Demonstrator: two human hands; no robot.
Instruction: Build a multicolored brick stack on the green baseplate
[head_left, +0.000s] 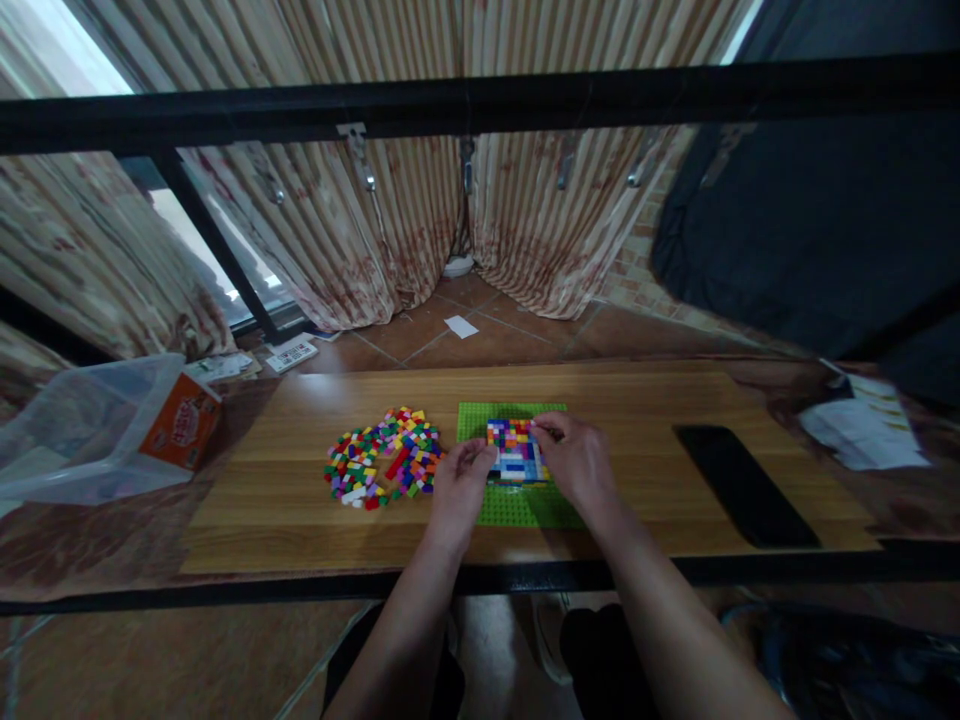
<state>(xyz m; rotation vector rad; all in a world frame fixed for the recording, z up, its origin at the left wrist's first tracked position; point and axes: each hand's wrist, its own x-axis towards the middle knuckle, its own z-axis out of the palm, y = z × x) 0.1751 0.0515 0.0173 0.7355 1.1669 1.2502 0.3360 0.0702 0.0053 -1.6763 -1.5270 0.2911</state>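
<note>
A small multicoloured block of toy building bricks (517, 455) sits over the green baseplate (525, 512), in front of me at the middle of the table. My left hand (463, 480) is at its left edge, thumb and fingers curled in against the bricks. At the right edge, my right hand (576, 455) has its fingers bent and pinched on the upper right corner. Whether a loose brick is also between those fingertips is too small to tell. Both hands cover parts of the baseplate. A pile of loose coloured bricks (364, 455) spreads left of my left hand.
A black phone-like slab (742, 485) lies on the right of the wooden board (637, 400). Beyond the board's left end stands a clear plastic bin (97, 430) with an orange label. Papers (874, 420) lie at the far right. A dark metal bar (420, 105) crosses ahead, before curtains.
</note>
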